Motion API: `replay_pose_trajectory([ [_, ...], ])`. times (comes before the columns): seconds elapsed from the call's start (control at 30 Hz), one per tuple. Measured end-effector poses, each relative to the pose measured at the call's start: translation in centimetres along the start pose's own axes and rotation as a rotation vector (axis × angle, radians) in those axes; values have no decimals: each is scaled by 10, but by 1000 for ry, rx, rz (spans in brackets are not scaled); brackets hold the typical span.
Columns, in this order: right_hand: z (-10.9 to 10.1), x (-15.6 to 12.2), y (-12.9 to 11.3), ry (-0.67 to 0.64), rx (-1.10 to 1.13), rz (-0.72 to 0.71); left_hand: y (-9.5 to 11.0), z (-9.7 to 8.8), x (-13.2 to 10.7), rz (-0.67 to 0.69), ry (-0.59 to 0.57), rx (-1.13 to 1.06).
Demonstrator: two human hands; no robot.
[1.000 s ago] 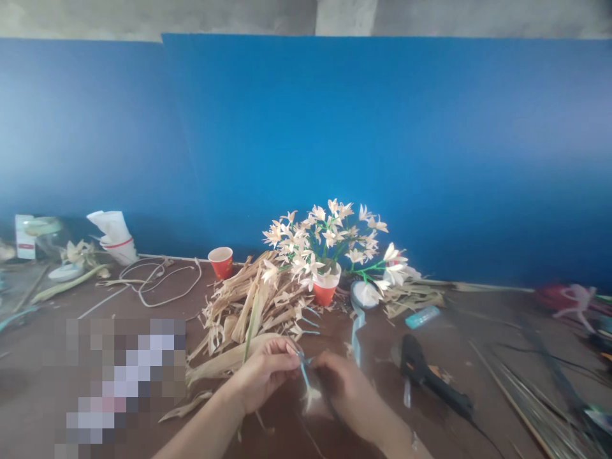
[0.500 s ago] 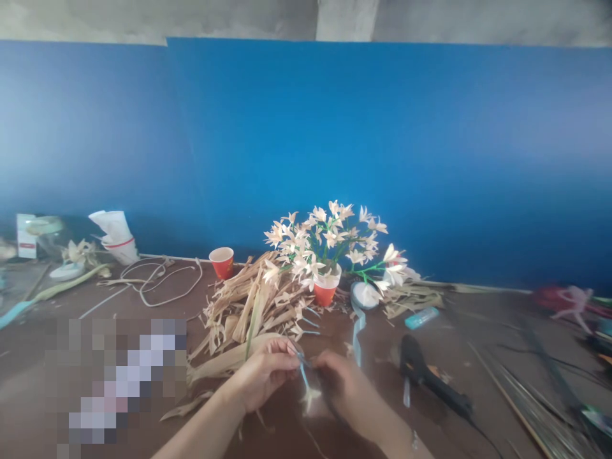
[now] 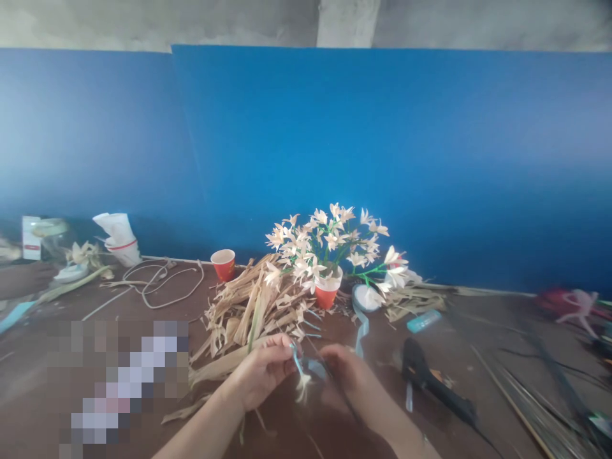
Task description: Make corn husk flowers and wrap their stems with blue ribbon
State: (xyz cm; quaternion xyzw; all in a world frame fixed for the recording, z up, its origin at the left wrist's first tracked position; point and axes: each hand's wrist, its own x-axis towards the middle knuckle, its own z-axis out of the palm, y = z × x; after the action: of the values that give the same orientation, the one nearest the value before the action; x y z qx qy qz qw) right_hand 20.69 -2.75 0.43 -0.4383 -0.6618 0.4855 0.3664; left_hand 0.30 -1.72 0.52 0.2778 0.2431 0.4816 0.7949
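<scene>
My left hand (image 3: 270, 368), low in the middle of the view, is closed in a pinch on the light-blue stem of a small artificial flower (image 3: 303, 386). Its pale petals hang downward below my fingers. To its right, my right hand (image 3: 345, 373) is closed round a thin dark stick (image 3: 338, 384), which runs slantwise past the fingers. A blurred strip of blue tape (image 3: 315, 368) lies between the two hands; I cannot tell which fingers touch it. Just beyond my hands, several blue-stemmed flowers (image 3: 310, 325) lie at the edge of the dry husks (image 3: 243, 306).
Behind the husks, a red paper cup (image 3: 327, 298) holds white flowers (image 3: 329, 239); another red cup (image 3: 223, 264) stands left. A tape roll (image 3: 367, 298), blue lighter (image 3: 423, 320) and black glue gun (image 3: 437, 386) lie right. Cable (image 3: 165, 287) is far left. Thin sticks (image 3: 516, 401) lie far right.
My hands have moved slightly apart, the right one shifting right and up. The small flower swung a little lower-left, and the blue strip between the hands came into view.
</scene>
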Motion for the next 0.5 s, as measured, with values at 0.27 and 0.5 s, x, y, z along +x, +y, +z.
replay_pose_trajectory([
  [0.27, -32, -6, -13, 24, -208, 129, 22, -6, -3, 36, -111, -103],
  [0.5, -38, -14, -25, -272, -415, 321, 30, -9, -2, 154, 112, -132],
])
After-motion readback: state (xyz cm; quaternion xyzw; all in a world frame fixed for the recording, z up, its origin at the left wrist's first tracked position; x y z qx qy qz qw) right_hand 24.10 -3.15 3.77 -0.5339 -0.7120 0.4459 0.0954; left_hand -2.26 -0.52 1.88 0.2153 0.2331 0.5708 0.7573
